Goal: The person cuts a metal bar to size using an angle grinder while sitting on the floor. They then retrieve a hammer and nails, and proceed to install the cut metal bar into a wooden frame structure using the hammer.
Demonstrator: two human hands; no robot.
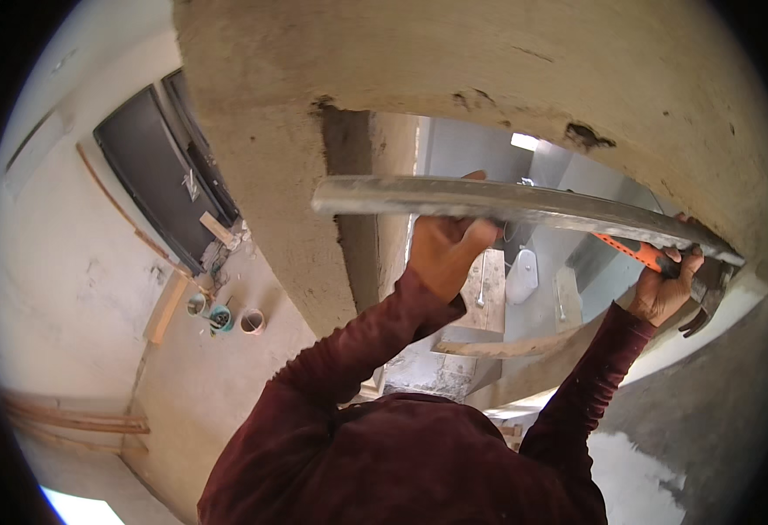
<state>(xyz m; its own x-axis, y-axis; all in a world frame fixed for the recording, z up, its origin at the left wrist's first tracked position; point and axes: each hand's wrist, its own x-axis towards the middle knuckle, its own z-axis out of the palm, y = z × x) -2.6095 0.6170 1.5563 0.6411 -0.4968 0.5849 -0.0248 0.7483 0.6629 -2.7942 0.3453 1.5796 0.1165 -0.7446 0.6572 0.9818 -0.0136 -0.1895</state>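
A long grey metal bar (401,196), like a plasterer's straightedge, lies across the doorway opening under the concrete beam. My left hand (443,254) is closed around it near its middle, with the thumb on the near side. Close to the bar's right end, my right hand (664,289) is wrapped round a claw hammer (631,250) with an orange and black grip. Its dark claw head hangs to the right of the hand. Some right-hand fingers also touch the bar, partly hidden by it.
The rough plastered beam (489,61) and wall surround the opening. Beyond it stand a white toilet (522,276) and a wooden board (486,293). Several buckets (252,321) sit on the floor at left, near rubble, a dark door (161,166) and stacked timber strips (73,418).
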